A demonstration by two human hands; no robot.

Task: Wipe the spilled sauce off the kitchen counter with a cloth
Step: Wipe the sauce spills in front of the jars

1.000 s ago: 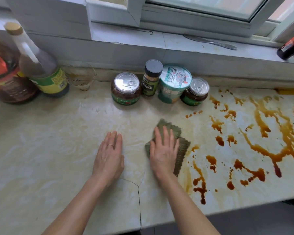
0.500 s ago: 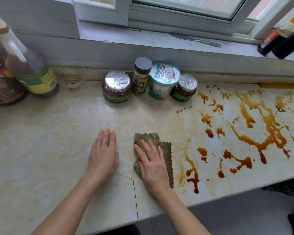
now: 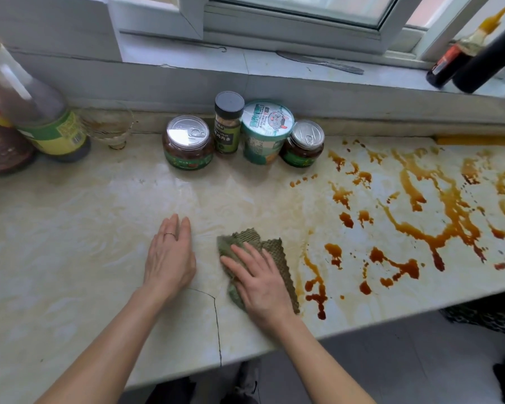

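A green waffle-textured cloth (image 3: pixel 274 249) lies on the pale marble counter (image 3: pixel 70 258) near its front edge. My right hand (image 3: pixel 260 282) presses flat on the cloth with straight fingers pointing up-left. My left hand (image 3: pixel 169 258), wearing a ring, rests flat on the bare counter just left of the cloth. Brown sauce (image 3: pixel 438 217) is splashed in streaks and drops across the counter's right half; the closest drips (image 3: pixel 315 290) sit just right of the cloth.
Two jars (image 3: pixel 187 144) (image 3: pixel 303 144), a spice bottle (image 3: pixel 228 123) and a tub (image 3: pixel 266 132) stand at the back wall. Large bottles (image 3: pixel 38 112) and a glass (image 3: pixel 108 126) stand back left. Dark bottles (image 3: pixel 461 59) stand on the sill. A crack (image 3: pixel 216 322) runs to the counter's front edge.
My right hand has slid the cloth toward me and a little left, turning so its fingers point up-left. My left hand has stayed flat in place.
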